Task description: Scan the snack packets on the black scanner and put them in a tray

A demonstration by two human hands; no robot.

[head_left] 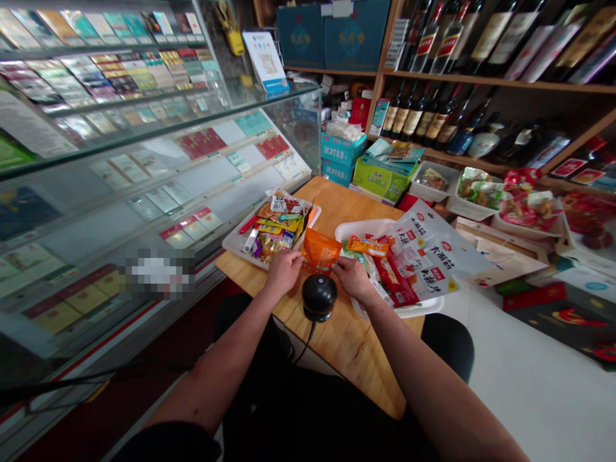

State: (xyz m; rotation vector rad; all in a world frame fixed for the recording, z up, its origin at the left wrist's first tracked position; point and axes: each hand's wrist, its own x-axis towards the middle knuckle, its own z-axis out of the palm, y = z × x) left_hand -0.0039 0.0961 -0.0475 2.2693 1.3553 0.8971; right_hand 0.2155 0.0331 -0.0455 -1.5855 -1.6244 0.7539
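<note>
An orange snack packet (321, 250) is held up over the wooden table between both hands. My left hand (285, 272) pinches its left edge, and my right hand (353, 276) grips the lower right side. Just below the packet stands a round black device (319, 296) with a cable running toward me. Left of it, a white tray (231, 242) holds several mixed snack packets. Another white tray (347, 228), on the right, carries an orange packet (368, 246), red packets and large silver-grey snack bags (433, 253) that overhang its edge.
The wooden table (356, 350) stands over my knees. A glass display counter (144, 192) with small boxes runs along the left. Behind are teal cartons (339, 149), a green box (380, 178) and shelves of bottles (423, 115). Bins of packaged food (481, 192) line the right.
</note>
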